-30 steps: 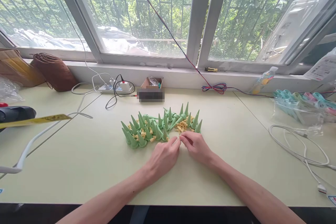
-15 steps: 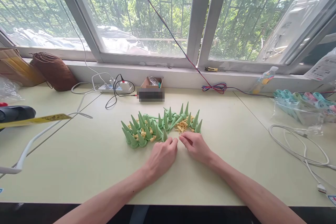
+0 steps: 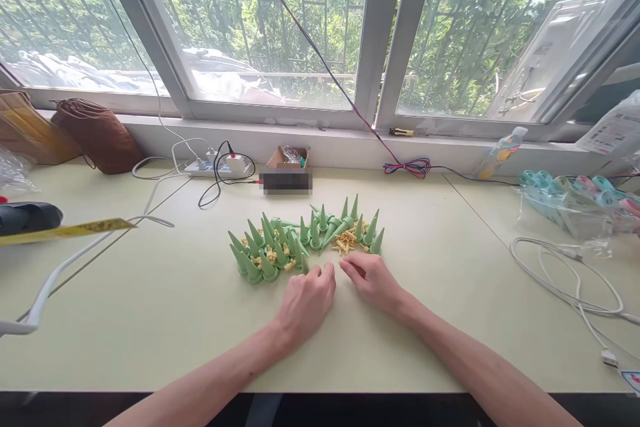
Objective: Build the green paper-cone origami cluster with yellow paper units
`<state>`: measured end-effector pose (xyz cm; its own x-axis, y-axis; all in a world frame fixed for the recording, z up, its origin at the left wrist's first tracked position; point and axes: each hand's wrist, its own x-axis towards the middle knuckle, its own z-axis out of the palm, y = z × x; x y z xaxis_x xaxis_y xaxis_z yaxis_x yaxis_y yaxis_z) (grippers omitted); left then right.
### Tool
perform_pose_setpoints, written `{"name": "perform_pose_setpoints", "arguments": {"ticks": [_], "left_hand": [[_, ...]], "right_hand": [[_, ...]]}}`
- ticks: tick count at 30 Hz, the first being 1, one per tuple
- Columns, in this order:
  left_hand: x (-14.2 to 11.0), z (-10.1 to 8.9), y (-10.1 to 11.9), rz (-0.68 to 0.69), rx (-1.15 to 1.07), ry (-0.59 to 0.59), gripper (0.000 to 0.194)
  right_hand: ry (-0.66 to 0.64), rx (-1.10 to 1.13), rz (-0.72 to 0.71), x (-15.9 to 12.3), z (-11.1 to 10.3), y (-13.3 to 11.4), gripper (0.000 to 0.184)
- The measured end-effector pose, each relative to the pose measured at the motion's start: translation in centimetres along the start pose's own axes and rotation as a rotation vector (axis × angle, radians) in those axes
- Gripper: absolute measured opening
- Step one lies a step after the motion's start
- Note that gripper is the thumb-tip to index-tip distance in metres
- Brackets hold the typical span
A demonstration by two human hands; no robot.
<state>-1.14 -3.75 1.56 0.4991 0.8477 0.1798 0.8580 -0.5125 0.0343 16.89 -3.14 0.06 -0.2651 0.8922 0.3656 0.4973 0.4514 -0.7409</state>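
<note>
My left hand [image 3: 306, 300] is closed, its curled fingers beside the front of a cluster of green plastic cone-shaped spikes [image 3: 269, 270]. One green spike [image 3: 304, 263] shows just behind its knuckles; whether the fingers grip it is hidden. To the right, my right hand [image 3: 373, 278] pinches thumb and forefinger together, and anything between them is too small to name. A heap of small yellow plastic fittings [image 3: 345, 241] lies just beyond its fingertips. More yellow fittings [image 3: 271, 255] sit among the spikes on the left. The two hands are a little apart.
Behind the spikes are a dark blurred box [image 3: 286, 181] and a small cardboard box [image 3: 277, 159]. A power strip [image 3: 193, 169] stands at the back left. On the right lie a white cable [image 3: 565, 307] and bagged clips [image 3: 560, 207], with a bottle [image 3: 501, 153] behind.
My hands have parted, the left one moving slightly left and toward me. The green spike by its knuckles has shifted left. My right hand stays nearly still.
</note>
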Motion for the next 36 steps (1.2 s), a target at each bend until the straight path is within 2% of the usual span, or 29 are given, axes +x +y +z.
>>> {"name": "perform_pose_setpoints", "arguments": {"ticks": [7, 19, 24, 36], "left_hand": [[0.2, -0.1, -0.3, -0.056, 0.002, -0.011, 0.024], [0.4, -1.2, -0.5, -0.102, -0.007, -0.187, 0.027], [0.7, -1.3, -0.7, -0.147, 0.004, -0.21, 0.028], [1.1, -2.0, -0.9, -0.202, 0.094, -0.284, 0.043]], "right_hand": [[-0.01, -0.005, 0.0, 0.0, -0.1, -0.2, 0.035], [-0.015, -0.008, -0.002, 0.0, -0.1, -0.1, 0.04], [-0.017, -0.012, 0.0, 0.0, -0.1, -0.1, 0.039], [-0.021, -0.021, 0.002, 0.0, -0.1, 0.1, 0.04]]}}
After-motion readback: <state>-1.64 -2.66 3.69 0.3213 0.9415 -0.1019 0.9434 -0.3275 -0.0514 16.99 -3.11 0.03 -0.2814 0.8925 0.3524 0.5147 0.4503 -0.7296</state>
